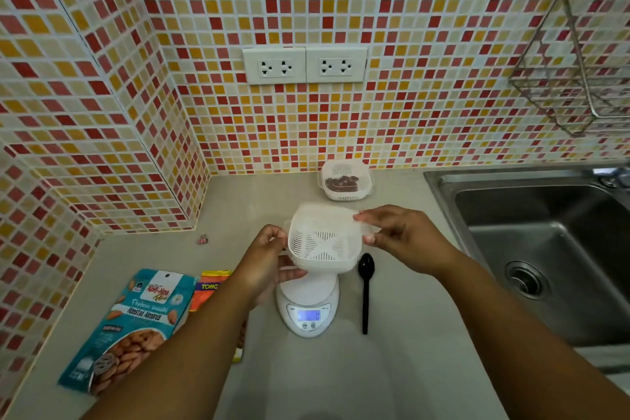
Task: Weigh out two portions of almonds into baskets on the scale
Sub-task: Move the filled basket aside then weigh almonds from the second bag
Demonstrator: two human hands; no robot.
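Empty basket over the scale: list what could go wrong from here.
1. The empty basket is tilted and held above the scale by the left hand and right hand; set down off-centre, it might tip or skew the reading.
2. The black spoon lies right beside the scale; a lowering hand could knock it.
3. The almond bag lies under the left forearm and could be dragged or spilled.

I see the empty white slotted basket (324, 242) tilted above the scale (308, 303); beyond the scale, a second basket (345, 180) holds almonds.
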